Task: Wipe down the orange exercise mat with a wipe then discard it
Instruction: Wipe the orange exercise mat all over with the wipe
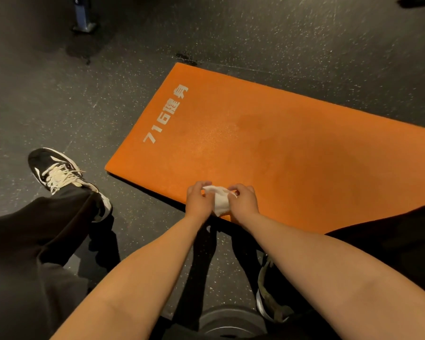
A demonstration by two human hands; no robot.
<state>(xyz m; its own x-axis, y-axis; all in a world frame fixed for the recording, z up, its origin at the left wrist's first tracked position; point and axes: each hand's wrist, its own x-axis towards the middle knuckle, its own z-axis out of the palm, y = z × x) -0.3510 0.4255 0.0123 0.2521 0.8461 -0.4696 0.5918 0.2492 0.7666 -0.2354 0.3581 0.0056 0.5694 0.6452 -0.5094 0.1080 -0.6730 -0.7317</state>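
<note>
A view looking down from a person's head at an orange mat [292,148] lying flat on a dark speckled floor [280,45]. The mat runs from the middle of the view out past the right side, and white lettering [166,114] beginning "716" is printed along its short left end. Both bare forearms reach forward to the mat's near long edge, close to its near left corner. There the left hand [198,197] and the right hand [243,200] hold a small crumpled white wipe [220,201] between them. The fingers and thumb of each hand are curled in and pinch the wipe from either side. The wipe sits over the near edge of the mat; whether it touches the mat surface cannot be told. Left of the mat, a black and white shoe [57,173] with pale laces stands on the floor below a black trouser leg [35,241]. Nearer than the mat's near edge, a second shoe [268,298] shows partly under the right forearm. A dark round metal object [228,320] lies nearer still, at the bottom of the view. Beyond the mat's far left corner there is a dark wet-looking patch [185,57] on the floor. Farther beyond and to the left stands the foot of a blue metal post [84,18].
</note>
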